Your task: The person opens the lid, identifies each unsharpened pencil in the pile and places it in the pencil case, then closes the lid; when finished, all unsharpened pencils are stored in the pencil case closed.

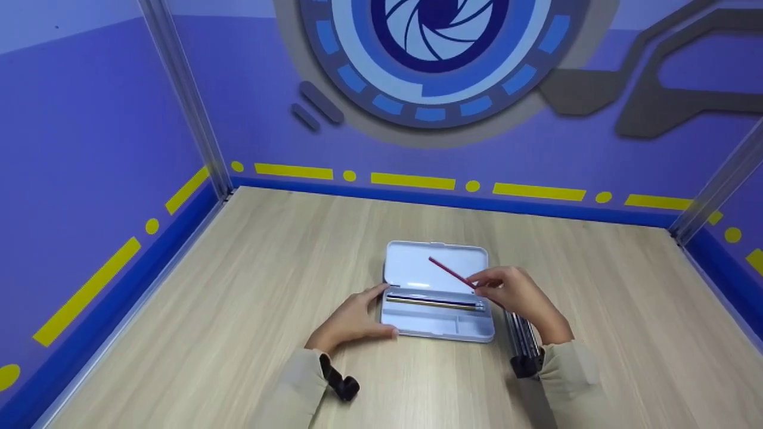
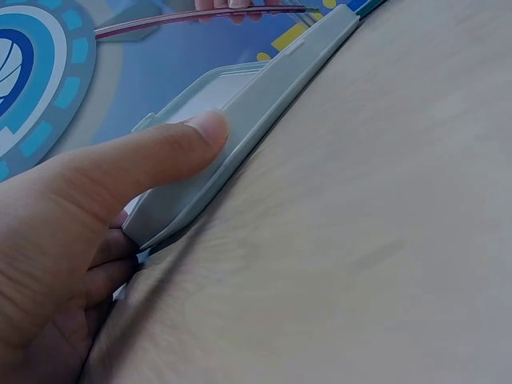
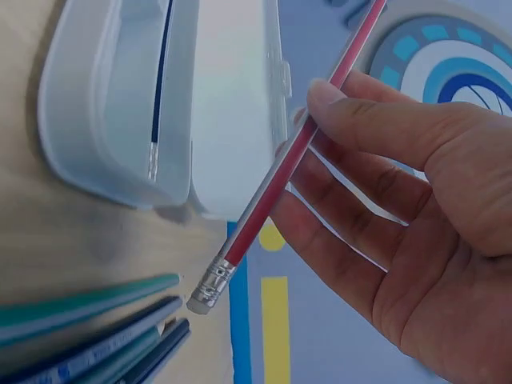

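And it's the red pencil [image 3: 268, 196] aloft, 1 o'clock over the open case [image 1: 420, 323], pinched in the right hand [image 1: 517, 293]! At 8 o'clock, the left hand [image 1: 353, 319] grips the case, stored pencils [image 1: 432, 302] inside; loose pencils [image 3: 88, 308] lie at 4 o'clock. Danger here: a slack pinch could let it swivel, its eraser catching the rim.
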Motion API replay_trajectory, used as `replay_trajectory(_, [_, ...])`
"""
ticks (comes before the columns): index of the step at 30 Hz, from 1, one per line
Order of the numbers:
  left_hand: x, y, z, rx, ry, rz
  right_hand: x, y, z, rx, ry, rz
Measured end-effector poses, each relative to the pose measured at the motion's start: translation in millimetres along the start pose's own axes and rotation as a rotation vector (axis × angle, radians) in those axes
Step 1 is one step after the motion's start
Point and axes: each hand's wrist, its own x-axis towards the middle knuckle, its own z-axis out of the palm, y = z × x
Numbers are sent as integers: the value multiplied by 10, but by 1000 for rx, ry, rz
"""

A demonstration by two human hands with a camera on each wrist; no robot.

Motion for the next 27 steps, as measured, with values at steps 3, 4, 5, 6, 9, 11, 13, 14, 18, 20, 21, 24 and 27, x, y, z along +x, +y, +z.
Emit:
replay_trajectory(3, [1, 4, 4, -2, -3, -6, 41, -37, 24, -10, -16, -24])
replay_trajectory(4, [0, 5, 3, -1, -4, -8, 56, -48, 31, -11, -22, -32])
replay_trajectory(5, [-1, 5, 3, -1, -4, -10, 70, -61, 39, -14, -28, -43])
replay_trajectory(6, [-1, 7, 3, -1, -4, -12, 85, -75, 46, -14, -35, -54])
replay_trajectory(9, [4, 9, 3, -4, -1, -12, 132, -112, 71, -22, -59, -93])
replay_trajectory(11, [12, 9, 3, -4, 3, -2, 160, -138, 92, -27, -78, -102])
replay_trajectory(13, [13, 5, 1, 0, 6, 13, 186, -164, 124, -32, -101, -108])
replay_trajectory(14, [8, 1, 0, 5, 7, 19, 197, -180, 142, -37, -110, -99])
replay_trajectory(18, [0, -6, -2, 13, 14, 33, 239, -226, 196, -50, -130, -103])
replay_trajectory(20, [-1, -2, 0, 13, 13, 30, 255, -242, 213, -58, -134, -97])
replay_trajectory(21, [1, 1, 1, 10, 12, 26, 261, -247, 220, -62, -137, -96])
replay_trajectory(24, [6, 0, 6, 14, 6, 24, 279, -260, 236, -73, -156, -84])
replay_trajectory(27, [10, 0, 5, 12, 4, 23, 294, -270, 250, -91, -177, -93])
